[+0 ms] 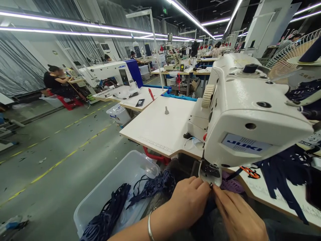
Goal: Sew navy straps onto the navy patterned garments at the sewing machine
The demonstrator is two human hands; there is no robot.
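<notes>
Two hands [188,198] [237,211] pinch a dark piece [211,185], long axis unclear.

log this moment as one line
left hand: at small dark piece | right hand: at same piece | grips: unclear | sewing machine: close by hands | bin: holds dark strips

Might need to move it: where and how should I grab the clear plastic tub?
Probably by the left rim of the clear plastic tub, from outside: that raised edge is exposed, while a bundle of navy fabric strips lies across the right.
</notes>
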